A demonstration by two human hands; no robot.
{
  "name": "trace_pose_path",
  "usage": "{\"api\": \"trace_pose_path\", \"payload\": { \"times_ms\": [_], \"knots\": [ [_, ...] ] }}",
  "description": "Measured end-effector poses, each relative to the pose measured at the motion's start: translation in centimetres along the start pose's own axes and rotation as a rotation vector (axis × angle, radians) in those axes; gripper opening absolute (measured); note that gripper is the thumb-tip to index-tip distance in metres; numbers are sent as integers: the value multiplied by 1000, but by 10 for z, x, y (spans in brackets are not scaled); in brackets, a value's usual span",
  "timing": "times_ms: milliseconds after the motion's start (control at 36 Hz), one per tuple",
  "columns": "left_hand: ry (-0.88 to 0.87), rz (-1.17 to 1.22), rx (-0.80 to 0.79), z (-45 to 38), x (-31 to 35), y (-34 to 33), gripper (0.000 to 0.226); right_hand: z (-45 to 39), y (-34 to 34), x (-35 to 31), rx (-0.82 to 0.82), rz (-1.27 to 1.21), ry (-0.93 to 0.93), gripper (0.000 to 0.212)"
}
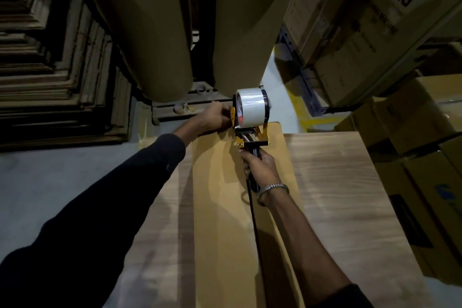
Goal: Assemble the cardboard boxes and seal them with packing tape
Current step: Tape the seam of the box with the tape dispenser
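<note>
The cardboard box (225, 207) lies in front of you on the wooden table (350, 195), its long top face turned up, with a dark seam line running down the middle toward you. At the far end of this face you hold the tape dispenser (251, 120), a yellow and black tool with a roll of clear tape (250, 107) standing on top. Your right hand (260, 167) is wrapped tightly around the black handle, and a metal bracelet (273, 189) sits on that wrist. Your left hand (216, 117) is at the far edge of the box, just beside the dispenser, with its fingers bent over the edge; it seems to press the tape end or the flap there, but I cannot tell exactly what it pinches. So the step in hand is, I judge, the start of sealing: the tape is being anchored at the far end of the seam. The next move calls for a steady pull of the dispenser toward you along the seam, keeping it pressed flat and centred on the line, while the left hand holds the start in place. Around you stand large paper rolls (162, 32), stacked flat cartons (50, 70) on the left and printed boxes (375, 32) on the right.
</note>
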State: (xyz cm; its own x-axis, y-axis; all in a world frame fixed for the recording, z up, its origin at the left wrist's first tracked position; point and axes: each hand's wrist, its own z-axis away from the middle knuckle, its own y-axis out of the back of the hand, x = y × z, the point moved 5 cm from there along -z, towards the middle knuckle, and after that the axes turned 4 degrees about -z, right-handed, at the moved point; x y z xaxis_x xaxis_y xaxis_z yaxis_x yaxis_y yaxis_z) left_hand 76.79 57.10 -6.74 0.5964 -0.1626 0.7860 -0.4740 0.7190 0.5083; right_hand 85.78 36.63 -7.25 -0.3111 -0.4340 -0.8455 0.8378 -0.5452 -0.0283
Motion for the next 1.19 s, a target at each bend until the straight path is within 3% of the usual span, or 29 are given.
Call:
{"api": "trace_pose_path", "payload": {
  "times_ms": [167, 222, 333, 444, 528, 611, 694, 972, 1194],
  "knots": [
    [-17, -118, -307, 11, -10, 8, 30, -2, 2, 1, -19, -13, -22, 9],
    [-50, -141, -335, 17, -10, 6, 30, -3, 2, 2, -24, -7, -29, 9],
    [-77, -138, -238, 22, -10, 0, 27, -6, 2, 4, -46, 89, -9, 14],
    [-81, -112, -173, 21, -16, -2, 39, -9, 4, 3, -7, 228, 9, 25],
    [-84, -80, -143, 23, -17, -1, 32, -11, 6, -1, 30, 332, 18, 32],
    [-80, -99, -46, 29, -17, -1, 21, -9, 3, -4, 45, 369, 4, 35],
    [-101, -133, 55, 37, -16, 0, 30, -1, 2, 0, 53, 351, -27, 34],
    [-88, -151, 70, 42, -12, -1, 30, 49, 23, 26, 28, 320, -79, 24],
    [-92, -195, 100, 36, -18, -1, 27, 91, 39, 49, 20, 293, -123, 33]
  ]
}}
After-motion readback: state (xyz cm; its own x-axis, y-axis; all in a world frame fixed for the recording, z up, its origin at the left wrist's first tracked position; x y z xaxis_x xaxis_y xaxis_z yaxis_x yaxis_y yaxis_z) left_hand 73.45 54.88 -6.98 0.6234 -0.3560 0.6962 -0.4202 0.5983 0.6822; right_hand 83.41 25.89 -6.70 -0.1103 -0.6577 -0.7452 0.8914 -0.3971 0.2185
